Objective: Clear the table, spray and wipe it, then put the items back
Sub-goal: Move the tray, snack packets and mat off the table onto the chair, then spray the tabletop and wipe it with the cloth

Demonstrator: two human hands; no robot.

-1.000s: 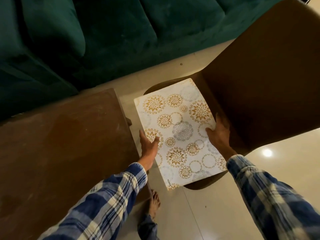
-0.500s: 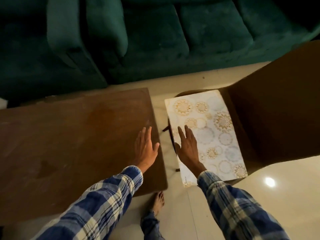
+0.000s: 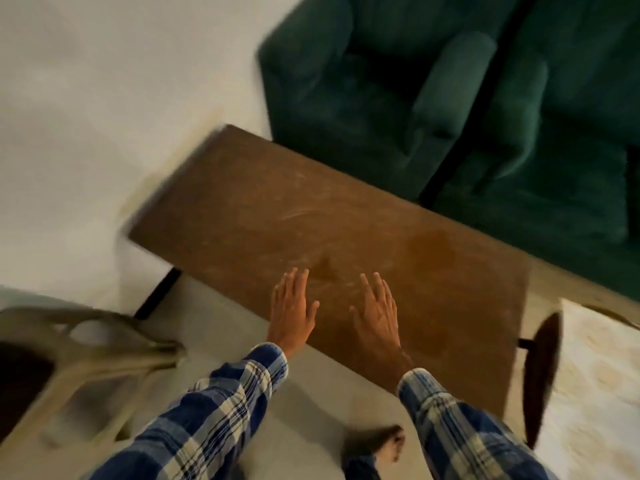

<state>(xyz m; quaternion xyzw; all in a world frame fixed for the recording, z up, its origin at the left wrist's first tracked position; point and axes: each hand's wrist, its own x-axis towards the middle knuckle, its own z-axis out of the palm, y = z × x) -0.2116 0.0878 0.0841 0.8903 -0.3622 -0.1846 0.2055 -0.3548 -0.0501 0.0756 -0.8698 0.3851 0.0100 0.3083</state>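
A brown wooden table (image 3: 263,209) runs across the middle of the blurred head view, its top bare and streaked with smears. My left hand (image 3: 292,308) and my right hand (image 3: 377,313) hover side by side over its near edge, fingers straight and spread, holding nothing. At the right edge lies the white mat with gold floral print (image 3: 599,375) on the seat of a brown chair (image 3: 542,382).
Dark green sofas (image 3: 433,98) stand just behind the table. A beige plastic chair (image 3: 86,368) is at the lower left. My bare foot (image 3: 388,443) is on the pale floor (image 3: 86,116), which stretches to the left.
My right hand has left the floral mat and come over the table beside my left hand. The view has swung left, so the chair and mat sit at the right edge.
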